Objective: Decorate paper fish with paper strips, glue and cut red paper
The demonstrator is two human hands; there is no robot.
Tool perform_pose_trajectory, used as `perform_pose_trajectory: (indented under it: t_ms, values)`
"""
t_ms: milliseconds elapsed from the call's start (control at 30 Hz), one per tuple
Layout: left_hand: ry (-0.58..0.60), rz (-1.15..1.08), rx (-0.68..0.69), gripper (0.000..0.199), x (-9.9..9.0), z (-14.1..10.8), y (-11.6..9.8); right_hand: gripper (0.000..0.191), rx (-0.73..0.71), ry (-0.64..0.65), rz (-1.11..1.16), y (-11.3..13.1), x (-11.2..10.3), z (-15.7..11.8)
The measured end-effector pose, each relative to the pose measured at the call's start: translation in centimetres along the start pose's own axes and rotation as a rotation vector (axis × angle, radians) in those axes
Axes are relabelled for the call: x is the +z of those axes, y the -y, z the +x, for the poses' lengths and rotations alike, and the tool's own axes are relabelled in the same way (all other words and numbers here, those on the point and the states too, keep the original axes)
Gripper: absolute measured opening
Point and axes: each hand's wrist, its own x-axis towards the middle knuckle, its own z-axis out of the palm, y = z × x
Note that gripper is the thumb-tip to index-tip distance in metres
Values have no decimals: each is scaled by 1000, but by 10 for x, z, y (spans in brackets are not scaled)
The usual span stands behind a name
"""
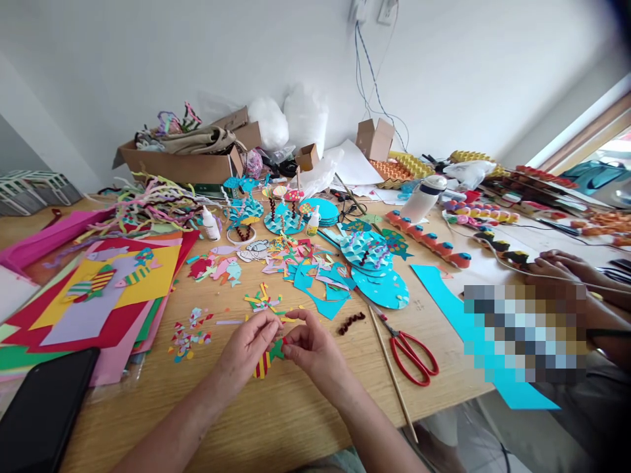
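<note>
My left hand (250, 343) is closed in a pinch, its fingertips hiding whatever is between them. Facing it, my right hand (315, 347) has its index finger arched toward the left fingertips, while thumb and other fingers come together beside a tiny red bit. What they grip is too small to make out. Just below both hands is a paper fish (261, 365) with red and yellow stripes and a green tail (279, 348), partly hidden by the fingers. Small paper scraps (191, 334) lie left of my left hand. Coloured strips (263, 299) lie beyond the hands.
Red-handled scissors (411, 358), a wooden stick (393, 374) and a brown pipe cleaner (351, 322) lie to the right. Glue bottles (210, 225) stand behind. Coloured paper sheets (118, 322) and a phone (46, 407) are left. Another person's hands (557, 272) are at far right.
</note>
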Motion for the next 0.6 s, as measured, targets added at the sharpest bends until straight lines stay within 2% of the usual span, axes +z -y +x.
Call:
perform_pose_trajectory:
  t_ms: [133,200,300,367,433,500,600]
  values:
    - [17,170,56,15,1,2,-1,40,11,-12,12,0,2,1]
    - [5,167,33,11,2,4,0,38,-1,8,3,0,1,0]
    - [43,97,-26,13,-1,8,0,22,-60,21,-75,0,-6,-3]
    - [79,62,-49,17,-6,11,0,13,-167,-47,-275,-1,-14,-7]
    - [105,42,-69,18,-9,14,1,15,-328,-111,-556,-3,-19,-12]
    - [120,37,-81,19,-11,16,3,20,-494,-112,-797,-6,-21,-17]
    - [144,50,-88,19,-9,19,6,20,-655,-71,-1005,-8,-19,-21]
